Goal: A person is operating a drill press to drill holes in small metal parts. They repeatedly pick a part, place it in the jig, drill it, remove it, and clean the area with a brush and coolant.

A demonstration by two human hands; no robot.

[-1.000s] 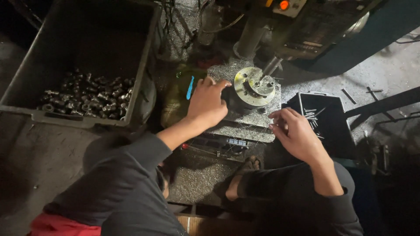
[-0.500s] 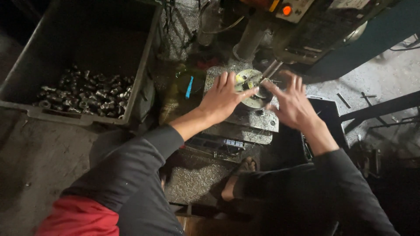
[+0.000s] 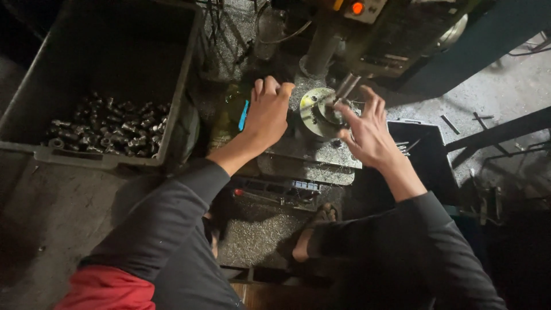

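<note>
A round metal fixture (image 3: 314,112) sits on the grey machine table (image 3: 321,155) under a drill spindle (image 3: 346,86). My left hand (image 3: 266,112) rests against the fixture's left side, fingers curled over its edge. My right hand (image 3: 367,129) is at the fixture's right side with the fingers spread; its fingertips reach into the fixture by the spindle. Whether a small part sits between those fingertips is hidden.
A large grey bin (image 3: 34,152) at the left holds several small metal fittings (image 3: 106,129). A blue-handled tool (image 3: 243,115) lies beside my left hand. A black tray (image 3: 425,155) with thin metal pieces stands at the right. Metal chips (image 3: 258,229) cover the floor by my foot (image 3: 313,229).
My right hand has moved up from the black tray to the fixture and spread its fingers. My left hand has stayed on the fixture's left side.
</note>
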